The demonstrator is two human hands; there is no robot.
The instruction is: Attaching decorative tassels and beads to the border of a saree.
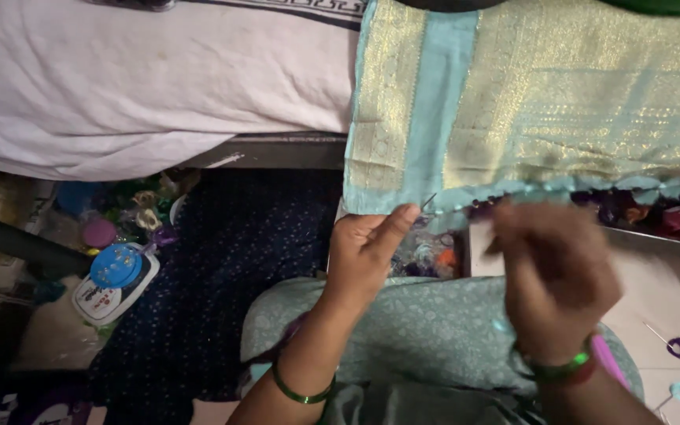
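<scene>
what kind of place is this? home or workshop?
Probably a home, worked from floor level: a bed with a white sheet, light blue and gold fabric draped over its edge, and a clutter of small items below. The left hand pinches the fabric's hem; the right hand is motion-blurred.

Both forearms are bare, with no sleeves showing. The left hand (pixel 364 256) has a thin, glossy green bangle (pixel 302 391) around the wrist. The right hand (pixel 556 275) is blurred; its wrist carries a green bangle (pixel 564 366) beside a pink one (pixel 609 360). The lap is covered by a grey-green garment (pixel 426 330) with a small pale pattern.
</scene>
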